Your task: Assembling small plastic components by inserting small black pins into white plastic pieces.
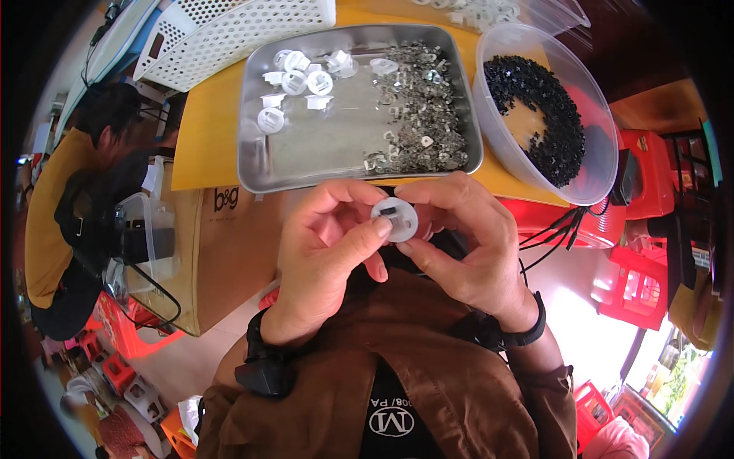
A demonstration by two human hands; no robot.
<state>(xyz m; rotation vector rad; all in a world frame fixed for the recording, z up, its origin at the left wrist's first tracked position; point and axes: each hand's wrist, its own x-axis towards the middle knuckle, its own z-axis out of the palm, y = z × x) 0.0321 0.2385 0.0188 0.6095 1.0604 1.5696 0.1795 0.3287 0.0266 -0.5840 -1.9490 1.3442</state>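
Between my two hands is a round white plastic cap (404, 228) with slots in its face and a small black piece in one of them. My left hand (329, 241) pinches its left side, the thumb lying on its face. Fingers and thumb of my right hand (470, 237) grip its right edge. Both hands are just in front of a metal tray (306, 182). Several similar white caps (294, 82) lie in the tray's left part, and a heap of small clear and greyish pieces (428, 115) fills its right side.
Right of the tray, a clear round tub (600, 153) holds many tiny black pieces (527, 99). A white perforated basket (222, 46) stands behind on the yellow table (202, 145). Left below are a cardboard box (237, 268) and another person (65, 206). Black cables (562, 233) hang at right by red stools (634, 287).
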